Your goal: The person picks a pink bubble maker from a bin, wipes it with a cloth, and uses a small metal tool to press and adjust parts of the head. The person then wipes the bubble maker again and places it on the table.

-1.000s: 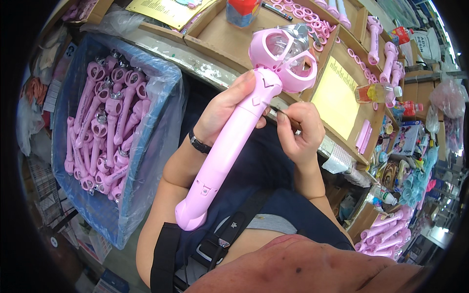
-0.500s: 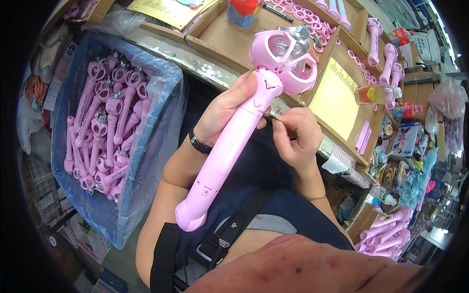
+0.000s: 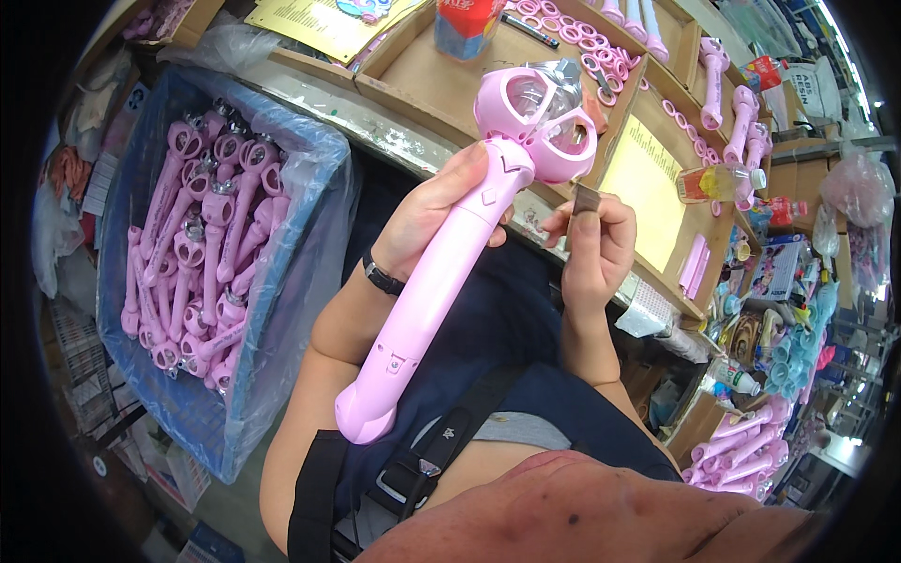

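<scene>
My left hand point(image 3: 430, 208) is wrapped round the upper part of a long pink toy wand point(image 3: 424, 296). The wand slants across my front, its rounded butt low by my chest. At its top sits a head of pink open rings round a clear, silvery part point(image 3: 561, 92). Just right of that head, my right hand point(image 3: 601, 251) pinches a small flat, dark blade point(image 3: 586, 199) between thumb and fingers. The blade is apart from the wand, and its exact kind is hard to make out.
On my left stands a blue crate point(image 3: 230, 441) lined with clear plastic, full of similar pink wands point(image 3: 202, 235). Cardboard trays point(image 3: 404, 89) on the bench hold pink rings point(image 3: 601, 56), a pen point(image 3: 530, 28) and a yellow sheet point(image 3: 643, 202). A bottle point(image 3: 718, 183) lies at the right.
My right hand has moved up and away from the wand's seam, turning so the blade's flat face shows. The wand has shifted slightly left in my left hand.
</scene>
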`<state>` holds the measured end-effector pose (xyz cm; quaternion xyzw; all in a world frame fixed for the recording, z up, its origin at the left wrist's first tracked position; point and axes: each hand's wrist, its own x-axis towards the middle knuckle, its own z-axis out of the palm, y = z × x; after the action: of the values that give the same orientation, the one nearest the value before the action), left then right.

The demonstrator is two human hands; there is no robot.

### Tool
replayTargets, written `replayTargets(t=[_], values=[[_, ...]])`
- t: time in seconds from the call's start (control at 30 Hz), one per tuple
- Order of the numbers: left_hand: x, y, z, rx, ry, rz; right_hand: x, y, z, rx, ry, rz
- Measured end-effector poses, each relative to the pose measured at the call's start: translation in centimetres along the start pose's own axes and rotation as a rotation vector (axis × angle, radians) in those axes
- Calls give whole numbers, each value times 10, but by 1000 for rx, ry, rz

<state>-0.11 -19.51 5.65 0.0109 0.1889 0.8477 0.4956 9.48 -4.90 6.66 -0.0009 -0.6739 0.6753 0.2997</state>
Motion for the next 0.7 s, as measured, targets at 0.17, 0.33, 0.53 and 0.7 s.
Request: replayTargets(t=[0.17, 0.33, 0.53, 0.7], values=[[6, -9, -3, -139, 44, -34, 2, 0, 9, 565, -286, 253], [4, -3, -20, -76, -54, -29, 21, 16, 5, 283, 276, 66], [2, -3, -14, -26, -43, -5, -14, -3, 1, -73, -134, -20], [-7, 4, 10, 148, -28, 119, -10, -21, 4, -519, -39, -194]])
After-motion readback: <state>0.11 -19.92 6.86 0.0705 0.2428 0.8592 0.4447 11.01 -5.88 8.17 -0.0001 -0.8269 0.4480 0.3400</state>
